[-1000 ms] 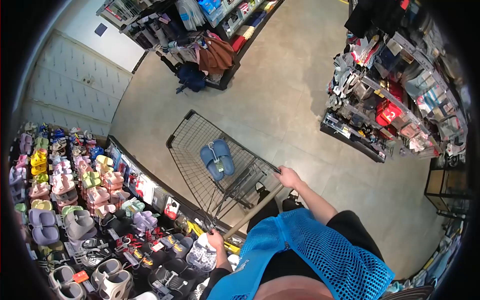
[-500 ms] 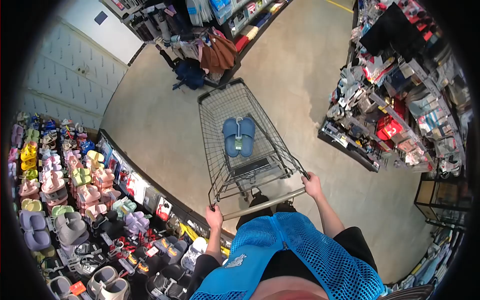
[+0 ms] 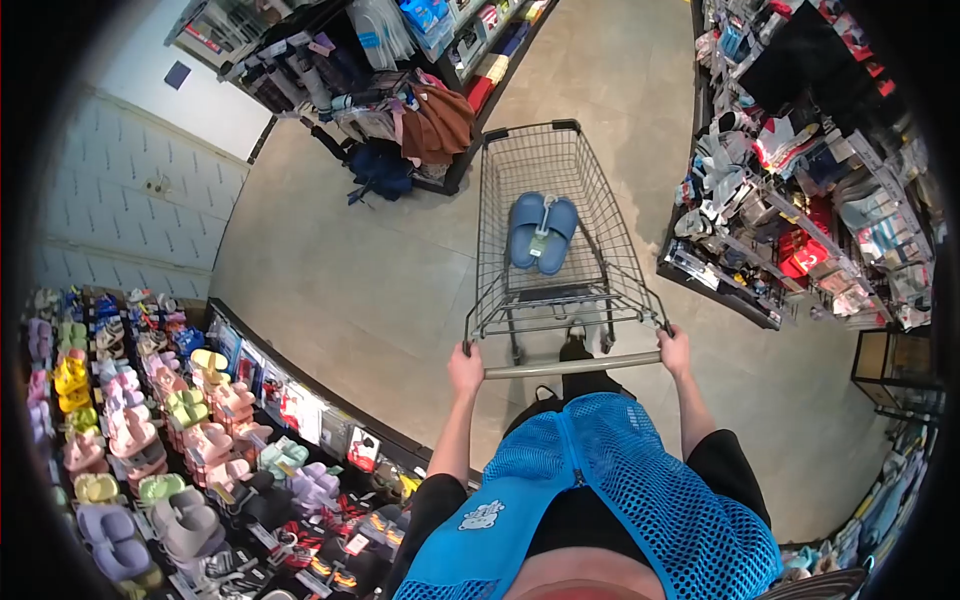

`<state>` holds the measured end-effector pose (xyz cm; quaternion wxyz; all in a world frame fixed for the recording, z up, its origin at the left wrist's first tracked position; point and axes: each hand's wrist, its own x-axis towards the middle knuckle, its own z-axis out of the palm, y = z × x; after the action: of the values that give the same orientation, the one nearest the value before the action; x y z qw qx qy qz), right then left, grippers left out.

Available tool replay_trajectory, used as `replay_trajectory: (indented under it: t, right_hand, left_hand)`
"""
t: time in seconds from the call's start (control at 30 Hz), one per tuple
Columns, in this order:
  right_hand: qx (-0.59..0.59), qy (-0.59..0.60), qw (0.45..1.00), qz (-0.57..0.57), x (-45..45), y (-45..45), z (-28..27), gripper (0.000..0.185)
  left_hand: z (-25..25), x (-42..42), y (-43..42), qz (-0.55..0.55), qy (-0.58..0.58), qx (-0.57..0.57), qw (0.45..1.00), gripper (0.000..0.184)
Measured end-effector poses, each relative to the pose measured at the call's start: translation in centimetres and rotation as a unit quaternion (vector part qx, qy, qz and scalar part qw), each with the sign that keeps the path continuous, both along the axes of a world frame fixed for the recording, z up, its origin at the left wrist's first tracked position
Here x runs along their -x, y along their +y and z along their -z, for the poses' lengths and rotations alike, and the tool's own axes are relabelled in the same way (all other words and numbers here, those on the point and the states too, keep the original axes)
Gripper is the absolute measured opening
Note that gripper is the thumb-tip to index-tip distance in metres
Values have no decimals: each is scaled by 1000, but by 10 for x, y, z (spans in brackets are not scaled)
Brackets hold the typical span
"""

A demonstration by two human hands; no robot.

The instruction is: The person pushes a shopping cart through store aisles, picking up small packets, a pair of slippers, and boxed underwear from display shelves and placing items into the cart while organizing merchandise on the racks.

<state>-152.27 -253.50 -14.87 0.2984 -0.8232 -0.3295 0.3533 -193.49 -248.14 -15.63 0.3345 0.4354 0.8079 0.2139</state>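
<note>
A wire shopping cart (image 3: 490, 210) stands in front of my body, its basket pointing away from me. Inside lies a pair of blue slippers (image 3: 543, 233), joined by a white hanger with a tag. My left hand (image 3: 466, 367) is closed round the left end of the cart's frame, beside the beige handle bar (image 3: 572, 366). At the right end, my right hand (image 3: 675, 350) grips the frame in the same way. Neither hand touches the slippers.
A display of sandals and clogs (image 3: 182, 420) fills the lower left. Shelves with umbrellas and bags (image 3: 435, 125) stand at the top. On the right is a rack of packaged socks (image 3: 800, 250). Grey floor (image 3: 370, 260) runs between them.
The cart has swung to the right, from pointing up-left to pointing nearly straight ahead. Both hands have moved with it, still holding its frame, and the slippers have shifted right in view.
</note>
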Motion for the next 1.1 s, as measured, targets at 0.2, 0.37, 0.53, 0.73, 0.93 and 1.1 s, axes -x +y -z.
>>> replay_trajectory:
  t: [0.2, 0.37, 0.53, 0.73, 0.93, 1.1]
  right_hand:
    - [1, 13, 998, 61, -23, 62, -4, 30]
    - [16, 23, 997, 73, -57, 127, -2, 32]
    - [31, 31, 997, 68, -96, 196, 2, 30]
    - [7, 67, 991, 111, -145, 275, 28, 28]
    - [-66, 31, 992, 101, -166, 343, 13, 23]
    - [-44, -13, 991, 125, -187, 389, 26, 30]
  left_hand:
    - [8, -25, 90, 32, -12, 6, 999, 33]
    - [1, -60, 166, 50, -19, 2, 999, 34]
    - [-15, -101, 241, 113, 23, 34, 993, 37]
    - [-26, -142, 320, 134, 19, 69, 988, 44]
    - [-14, -171, 398, 133, 8, 38, 990, 44]
    - [-5, -192, 461, 113, -49, 0, 992, 40]
